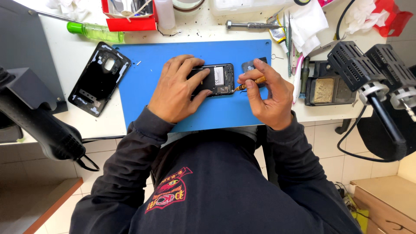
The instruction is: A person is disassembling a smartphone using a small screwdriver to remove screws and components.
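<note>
So the opened phone (218,79) sits pretty much dead center on the blue mat (147,93), back off and insides showing. The left hand (177,89) lies flat over its left half, fingers spread and pressing it down onto the mat. The right hand (265,93) is at 3 o'clock from the phone, thumb and fingers pinched around a small screwdriver (248,84) with a yellowish handle, tip touching the phone's lower right corner, though I honestly can't make out if it's sitting in a screw or just on the frame. At 9 o'clock from the mat, on the white counter (65,52), the removed black back cover (99,78) lies inside-up. Up at 11 o'clock there's a green bottle (93,30) lying on its side just beside a red box (130,19). At 1 o'clock from the phone, a long bolt-looking metal tool (251,25) lies near some tweezers and white tissues (308,24). Over at 3 o'clock, past the mat's edge, a black tray with a brownish sponge (324,89), and two black gadgets on stands (368,65) near that.
</note>
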